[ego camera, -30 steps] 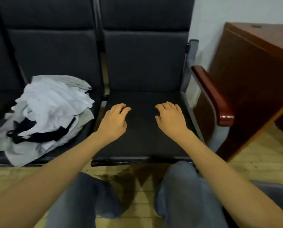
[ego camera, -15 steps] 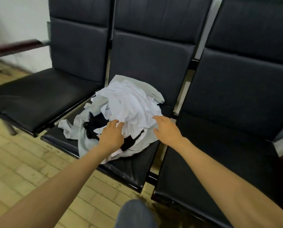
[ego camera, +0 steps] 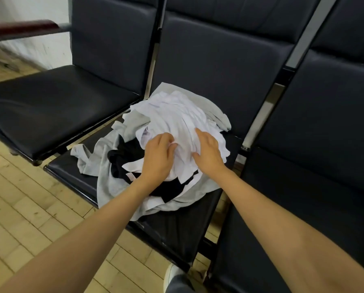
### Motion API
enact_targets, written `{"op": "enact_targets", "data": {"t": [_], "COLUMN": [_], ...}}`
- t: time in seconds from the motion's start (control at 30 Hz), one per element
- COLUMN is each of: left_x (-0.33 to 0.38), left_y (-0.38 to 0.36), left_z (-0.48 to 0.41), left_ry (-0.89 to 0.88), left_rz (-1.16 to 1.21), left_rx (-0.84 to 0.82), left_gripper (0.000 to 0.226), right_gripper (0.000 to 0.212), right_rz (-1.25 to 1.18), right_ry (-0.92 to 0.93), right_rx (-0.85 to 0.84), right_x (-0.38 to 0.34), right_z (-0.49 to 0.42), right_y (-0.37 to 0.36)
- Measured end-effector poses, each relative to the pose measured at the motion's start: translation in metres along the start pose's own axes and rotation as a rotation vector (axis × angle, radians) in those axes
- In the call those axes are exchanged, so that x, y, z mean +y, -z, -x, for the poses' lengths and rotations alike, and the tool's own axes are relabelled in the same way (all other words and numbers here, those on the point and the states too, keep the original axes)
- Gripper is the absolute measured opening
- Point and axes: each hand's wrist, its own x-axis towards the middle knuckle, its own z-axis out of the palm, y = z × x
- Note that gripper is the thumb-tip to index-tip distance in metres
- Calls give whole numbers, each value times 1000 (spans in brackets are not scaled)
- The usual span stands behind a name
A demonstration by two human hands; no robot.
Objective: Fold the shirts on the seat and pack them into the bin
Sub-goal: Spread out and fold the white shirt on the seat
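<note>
A crumpled pile of shirts lies on the middle black seat (ego camera: 176,231). On top is a white shirt (ego camera: 176,117), with a black shirt (ego camera: 124,157) under it and a grey shirt (ego camera: 111,185) spread beneath and hanging over the front edge. My left hand (ego camera: 158,159) is on the pile's near side, its fingers curled into the white shirt. My right hand (ego camera: 208,153) rests on the white shirt just to the right, fingers fairly straight. No bin is in view.
Black seats stand on both sides of the pile: the left seat (ego camera: 50,106) and the right seat (ego camera: 303,208). A dark wooden armrest (ego camera: 22,28) is at the far left. Wooden floor (ego camera: 28,208) runs along the front, and my shoe (ego camera: 172,275) is by the seat edge.
My view swung left from the right-hand seat to the shirt pile. Both hands moved from that seat onto the pile, and the left fingers now curl into the white shirt.
</note>
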Motion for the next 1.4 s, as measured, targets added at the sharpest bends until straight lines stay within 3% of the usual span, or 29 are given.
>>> {"op": "enact_targets", "data": {"t": [0.07, 0.13, 0.23, 0.33, 0.47, 0.57, 0.63, 0.73, 0.83, 0.97, 1.07, 1.13, 1.2, 1.3, 1.4], "left_x": [13, 20, 31, 53, 100, 135, 150, 156, 148, 145, 153, 158, 161, 162, 163], "left_y": [4, 7, 13, 17, 11, -5, -13, -20, -35, -71, -99, -115, -129, -148, -160], "left_z": [7, 12, 22, 34, 53, 72, 82, 88, 92, 102, 121, 130, 136, 143, 152], "left_ry": [155, 250, 258, 248, 223, 160, 123, 68, -5, -4, -16, -4, 18, 58, 13], "left_rz": [247, 364, 443, 480, 528, 437, 420, 356, 97, -171, -261, -322, -381, -380, -345], "left_rx": [-61, -36, -79, -159, -253, -447, -521, -466, -354, -575, -719, -769, -825, -921, -887], "left_gripper": [8, 6, 7, 5, 4, 4, 9, 13, 26, 53, 56, 58, 62, 69, 51], "right_gripper": [63, 43, 20, 19, 35, 17, 8, 19, 17, 16, 23, 36, 49, 56, 59], "right_rz": [17, 12, -132, -387, -1088, -1263, -1116, -570, -429, -213, 40, 281, 294, 21, -14], "right_ry": [136, 194, 211, -14, -483, -607, -634, -530, -534, -637, -794, -846, -792, -611, -485], "right_rx": [-107, -183, -67, -30, -232, -181, -69, -15, -6, -34, 100, 103, 68, 36, -105], "right_x": [2, 4, 1, -5, -7, 2, 14, 47, 83, 147, 192, 211, 219, 210, 200], "right_z": [4, 11, 28, 50, 80, 99, 111, 135, 172, 223, 259, 277, 284, 282, 278], "right_y": [-3, -1, 14, 37, 70, 96, 113, 142, 170, 194, 198, 191, 174, 146, 122]}}
